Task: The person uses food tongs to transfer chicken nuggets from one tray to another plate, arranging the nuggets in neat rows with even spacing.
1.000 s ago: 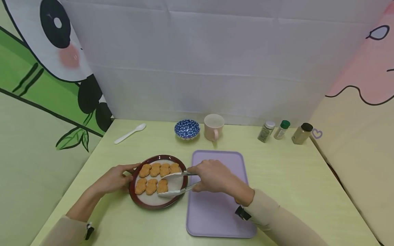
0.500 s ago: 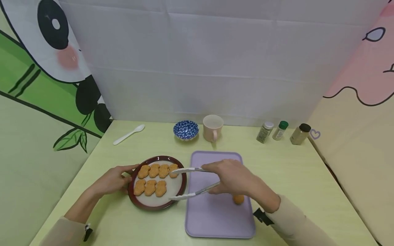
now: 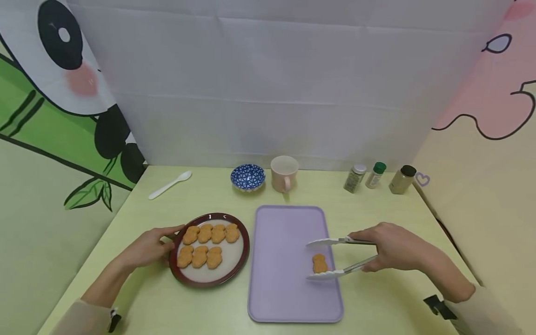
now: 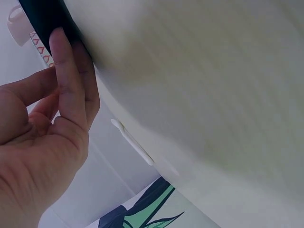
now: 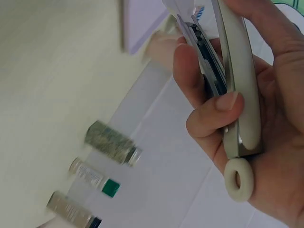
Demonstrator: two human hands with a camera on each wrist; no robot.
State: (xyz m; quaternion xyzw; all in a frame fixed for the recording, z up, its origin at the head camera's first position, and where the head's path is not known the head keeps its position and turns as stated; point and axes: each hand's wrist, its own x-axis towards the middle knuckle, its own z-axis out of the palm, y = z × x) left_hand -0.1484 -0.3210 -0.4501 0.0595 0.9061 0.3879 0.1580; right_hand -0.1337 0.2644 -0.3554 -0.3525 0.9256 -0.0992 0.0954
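My left hand [image 3: 146, 249] holds the left rim of a round plate [image 3: 244, 251] with a brown border; several golden nuggets sit on it in two rows. In the left wrist view, the left fingers [image 4: 71, 80] reach the plate's dark edge [image 4: 47, 21]. My right hand [image 3: 398, 249] grips tongs [image 3: 360, 265] with white tips, spread apart over the purple tray [image 3: 289, 232]. Between those tips a single nugget [image 3: 319, 263] lies on the tray's right side. The right wrist view has the hand [image 5: 280, 104] wrapped around the tongs' pale handle [image 5: 242, 85].
Along the back stand a blue patterned bowl [image 3: 248, 177], a pink mug [image 3: 284, 174] and three spice jars [image 3: 355, 178]. A white spoon [image 3: 169, 185] lies at the back left. White cloth [image 3: 268, 93] rises behind the table.
The right hand has drawn the tongs rightward from the plate to over the tray, and their tips have spread. My left hand has stayed at the plate's rim.
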